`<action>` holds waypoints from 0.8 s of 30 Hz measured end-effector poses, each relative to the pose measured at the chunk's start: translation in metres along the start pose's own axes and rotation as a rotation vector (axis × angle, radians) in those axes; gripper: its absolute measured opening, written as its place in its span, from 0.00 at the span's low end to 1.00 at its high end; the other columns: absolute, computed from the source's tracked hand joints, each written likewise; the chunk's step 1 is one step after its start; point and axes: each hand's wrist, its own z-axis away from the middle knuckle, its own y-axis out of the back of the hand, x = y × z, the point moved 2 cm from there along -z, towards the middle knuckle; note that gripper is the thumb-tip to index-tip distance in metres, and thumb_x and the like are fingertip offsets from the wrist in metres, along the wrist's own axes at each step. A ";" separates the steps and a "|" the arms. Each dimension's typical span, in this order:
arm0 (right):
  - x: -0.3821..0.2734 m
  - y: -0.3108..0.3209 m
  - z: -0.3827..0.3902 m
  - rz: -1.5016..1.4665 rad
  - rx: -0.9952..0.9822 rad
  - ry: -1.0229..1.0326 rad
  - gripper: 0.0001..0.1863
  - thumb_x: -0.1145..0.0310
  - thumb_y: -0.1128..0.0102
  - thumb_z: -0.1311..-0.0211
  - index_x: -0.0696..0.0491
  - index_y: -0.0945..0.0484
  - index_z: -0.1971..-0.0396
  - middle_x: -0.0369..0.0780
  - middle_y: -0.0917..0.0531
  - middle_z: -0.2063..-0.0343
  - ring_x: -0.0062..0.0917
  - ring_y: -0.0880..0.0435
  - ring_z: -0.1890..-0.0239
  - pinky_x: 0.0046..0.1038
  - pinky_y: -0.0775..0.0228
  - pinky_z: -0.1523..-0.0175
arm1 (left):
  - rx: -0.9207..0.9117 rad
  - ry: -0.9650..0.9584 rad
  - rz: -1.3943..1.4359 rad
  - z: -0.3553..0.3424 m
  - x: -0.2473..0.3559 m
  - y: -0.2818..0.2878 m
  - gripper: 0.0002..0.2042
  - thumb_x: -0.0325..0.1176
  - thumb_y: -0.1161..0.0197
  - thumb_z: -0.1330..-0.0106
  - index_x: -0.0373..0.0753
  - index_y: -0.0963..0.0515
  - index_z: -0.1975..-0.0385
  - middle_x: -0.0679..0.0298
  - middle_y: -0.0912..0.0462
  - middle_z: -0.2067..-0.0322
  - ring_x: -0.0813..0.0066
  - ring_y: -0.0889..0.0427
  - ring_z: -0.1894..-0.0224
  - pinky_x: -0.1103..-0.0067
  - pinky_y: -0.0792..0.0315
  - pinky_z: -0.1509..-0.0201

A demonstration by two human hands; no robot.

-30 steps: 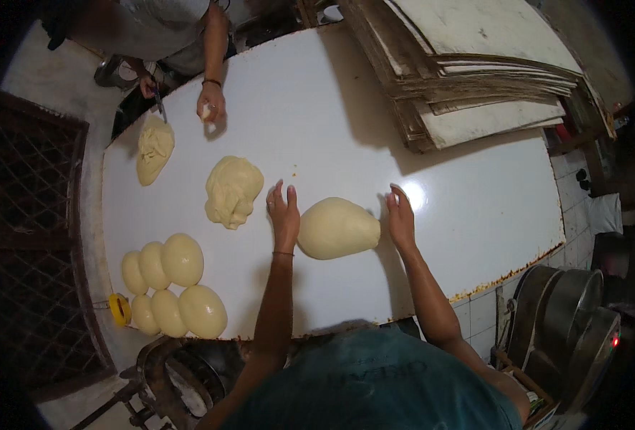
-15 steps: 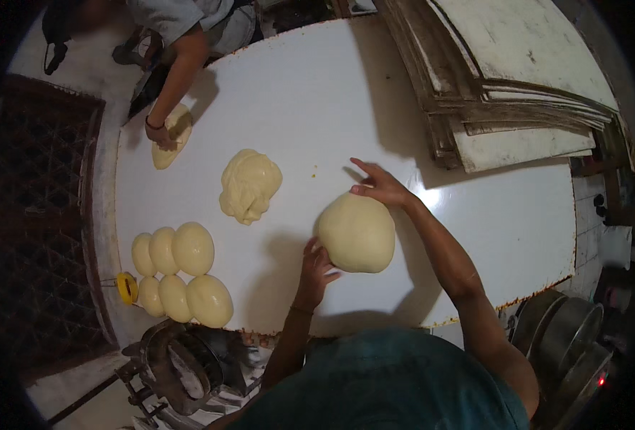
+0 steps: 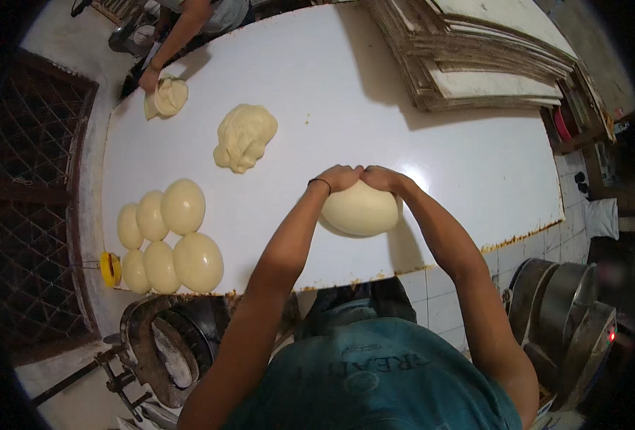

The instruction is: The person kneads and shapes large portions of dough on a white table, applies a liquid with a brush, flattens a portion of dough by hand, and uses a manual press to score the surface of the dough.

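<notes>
A big, smooth, pale-yellow ball of dough sits on the white table in front of me. My left hand and my right hand meet side by side at its far edge. Their fingers are curled over the dough and partly hidden. To the left and farther off lies a loose, folded lump of dough. Two rows of smooth, glossy dough balls rest at the table's near left corner, touching one another.
At the far left a co-worker's hand touches a smaller piece of dough. Stacked floury boards cover the far right corner. A yellow round object sits at the left edge. Large metal pans stand at lower right.
Both hands have moved from the dough ball's sides to its far edge, coming together there. The ball looks flatter and wider. The co-worker's dough is now bunched up. My view has shifted.
</notes>
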 end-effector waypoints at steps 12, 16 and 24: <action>0.033 -0.016 0.033 -0.126 0.962 0.072 0.20 0.61 0.55 0.35 0.54 0.30 0.47 0.46 0.32 0.43 0.38 0.29 0.45 0.34 0.37 0.41 | 1.111 -0.129 0.114 0.033 -0.091 -0.010 0.22 0.45 0.48 0.34 0.32 0.28 0.50 0.51 0.24 0.52 0.56 0.31 0.45 0.66 0.37 0.42; 0.069 -0.106 0.045 -1.609 0.440 0.325 0.26 0.51 0.71 0.29 0.48 0.40 0.38 0.40 0.36 0.39 0.30 0.36 0.38 0.32 0.43 0.35 | 0.539 -0.572 1.509 0.044 -0.107 -0.082 0.31 0.55 0.65 0.30 0.35 0.41 0.38 0.58 0.38 0.39 0.68 0.39 0.37 0.70 0.45 0.34; 0.031 -0.009 -0.052 -1.344 0.144 0.477 0.24 0.53 0.63 0.30 0.49 0.38 0.39 0.41 0.35 0.40 0.35 0.34 0.40 0.37 0.39 0.37 | 0.592 -0.527 1.747 0.053 -0.036 -0.092 0.26 0.45 0.58 0.29 0.36 0.44 0.37 0.62 0.40 0.37 0.71 0.42 0.36 0.73 0.45 0.34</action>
